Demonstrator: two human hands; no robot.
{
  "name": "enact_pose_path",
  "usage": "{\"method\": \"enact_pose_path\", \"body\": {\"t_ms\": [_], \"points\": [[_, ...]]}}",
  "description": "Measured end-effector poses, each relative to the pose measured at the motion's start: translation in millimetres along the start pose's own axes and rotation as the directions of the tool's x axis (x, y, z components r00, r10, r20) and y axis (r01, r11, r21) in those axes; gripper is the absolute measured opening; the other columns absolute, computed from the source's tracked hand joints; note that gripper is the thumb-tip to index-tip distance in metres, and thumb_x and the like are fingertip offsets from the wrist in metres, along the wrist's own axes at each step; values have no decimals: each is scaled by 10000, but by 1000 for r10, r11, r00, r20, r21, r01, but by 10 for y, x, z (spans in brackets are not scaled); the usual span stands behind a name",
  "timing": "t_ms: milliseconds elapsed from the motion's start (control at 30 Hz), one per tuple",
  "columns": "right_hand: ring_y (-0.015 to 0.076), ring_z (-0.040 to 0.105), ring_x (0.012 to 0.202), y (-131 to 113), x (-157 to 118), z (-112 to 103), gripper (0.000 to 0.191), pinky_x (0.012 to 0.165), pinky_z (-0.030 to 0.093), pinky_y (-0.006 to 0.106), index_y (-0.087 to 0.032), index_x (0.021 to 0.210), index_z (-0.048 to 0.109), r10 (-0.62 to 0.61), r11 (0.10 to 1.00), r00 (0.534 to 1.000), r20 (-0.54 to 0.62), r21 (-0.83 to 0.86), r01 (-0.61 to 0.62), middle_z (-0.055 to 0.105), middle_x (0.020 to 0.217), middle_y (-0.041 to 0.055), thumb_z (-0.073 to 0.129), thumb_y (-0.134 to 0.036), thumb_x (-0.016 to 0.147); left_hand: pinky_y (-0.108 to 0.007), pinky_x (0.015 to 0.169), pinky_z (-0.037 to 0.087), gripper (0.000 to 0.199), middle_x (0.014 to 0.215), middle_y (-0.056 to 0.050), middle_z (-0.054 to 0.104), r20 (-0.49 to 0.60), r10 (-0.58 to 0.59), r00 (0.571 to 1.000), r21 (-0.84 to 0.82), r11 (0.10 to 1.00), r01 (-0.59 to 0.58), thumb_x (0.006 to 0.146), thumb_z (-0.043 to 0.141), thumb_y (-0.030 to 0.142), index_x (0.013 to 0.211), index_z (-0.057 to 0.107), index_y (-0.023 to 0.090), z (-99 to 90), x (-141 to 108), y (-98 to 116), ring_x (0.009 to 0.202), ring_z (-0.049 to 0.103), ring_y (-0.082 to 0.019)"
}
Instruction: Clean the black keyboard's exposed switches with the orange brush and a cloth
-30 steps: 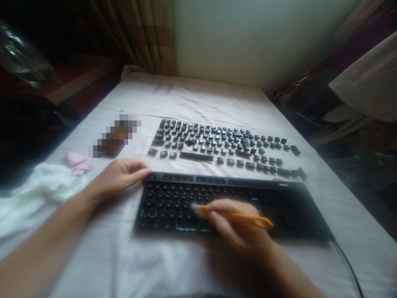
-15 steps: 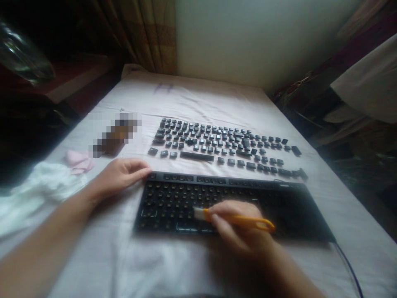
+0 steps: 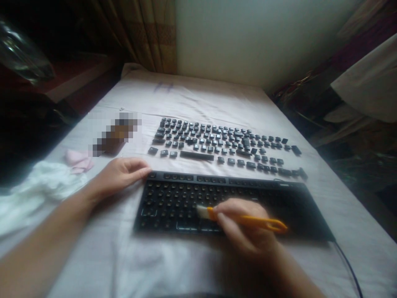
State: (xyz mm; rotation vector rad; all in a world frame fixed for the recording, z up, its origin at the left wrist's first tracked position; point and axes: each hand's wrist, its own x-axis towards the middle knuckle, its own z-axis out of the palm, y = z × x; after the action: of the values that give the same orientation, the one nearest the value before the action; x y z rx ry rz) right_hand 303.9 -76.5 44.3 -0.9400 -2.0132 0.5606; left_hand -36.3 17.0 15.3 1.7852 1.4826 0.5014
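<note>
A black keyboard (image 3: 297,211) with most of its keycaps off lies before me on a cloth-covered surface. My left hand (image 3: 125,176) pinches its upper left corner between thumb and fingers. In my right hand (image 3: 245,219) is a brush (image 3: 248,220) with an orange handle and pale bristles, gripped near the bristle end. The bristles rest over the bare key sockets, left of the keyboard's middle. Behind the keyboard the loose black keycaps (image 3: 203,147) lie spread in rows, with the long spacebar (image 3: 197,155) in front.
White cloth (image 3: 40,186) and a pink cloth (image 3: 79,160) lie at the left. Beyond them is a brown object (image 3: 114,145), partly pixelated. A cable (image 3: 349,265) runs off the keyboard's right corner. A wall (image 3: 223,41) and curtain (image 3: 149,37) stand at the back.
My right hand and the brush have shifted slightly to the right over the keyboard. My left hand stays at the corner, and the keycaps have not moved.
</note>
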Motion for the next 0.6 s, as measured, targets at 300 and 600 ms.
{"method": "enact_pose_path", "body": {"t_ms": [300,600], "points": [[145,740,610,41,1,39,206,595,594,221,-201,1008,688,-78,995,997,12,56,77,788,781,41,595,-57,894,-296,818,531,446,843,-18,772,-2,-5,1000,-7,1000,5,804,666,644,888,772,218,4,-2,-17,806,686,-205],[161,761,656,-27,-24,27,194,602,613,224,-211,988,690,69,993,997,-39,97,-65,791,812,34,607,-73,880,-299,855,523,411,884,-18,778,14,7,1000,-21,1000,-7,825,678,609,923,764,219,-5,-5,-46,856,692,-211]]}}
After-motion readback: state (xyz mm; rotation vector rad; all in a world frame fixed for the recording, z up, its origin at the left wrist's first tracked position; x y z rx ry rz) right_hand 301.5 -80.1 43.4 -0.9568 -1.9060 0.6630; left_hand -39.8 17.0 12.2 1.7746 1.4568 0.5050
